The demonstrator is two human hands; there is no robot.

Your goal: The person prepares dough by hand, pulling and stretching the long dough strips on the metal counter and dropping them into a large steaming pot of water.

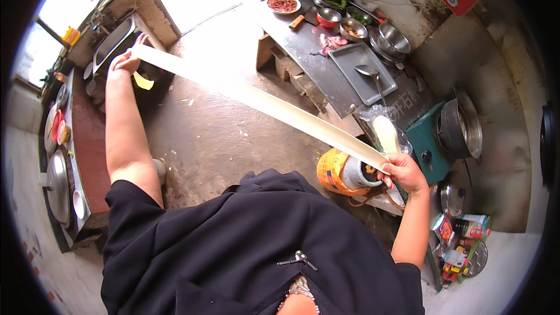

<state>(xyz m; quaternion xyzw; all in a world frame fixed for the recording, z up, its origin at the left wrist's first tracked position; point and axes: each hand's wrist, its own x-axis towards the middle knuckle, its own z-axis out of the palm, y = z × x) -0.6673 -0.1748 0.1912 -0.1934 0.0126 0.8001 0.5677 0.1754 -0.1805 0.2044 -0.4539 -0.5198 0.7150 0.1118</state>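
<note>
A long, flat, pale strip of what looks like dough (280, 111) stretches across in front of me, above the floor. My left hand (127, 61) pinches its far end near the sink, arm held straight out. At the other end, beside the gas cylinder, my right hand (404, 171) grips the strip between thumb and fingers. A second pale elongated piece of dough (386, 133) lies on clear plastic film (379, 113) just beyond my right hand.
On the counter at right are a grey tray (354, 74) with a spoon (367, 70), metal bowls (393, 38) and raw meat (331, 43). A gas stove (423, 146) carries a pot (457, 124). An orange-wrapped gas cylinder (331, 173) stands below. A red-brown cabinet (90, 148) flanks my left.
</note>
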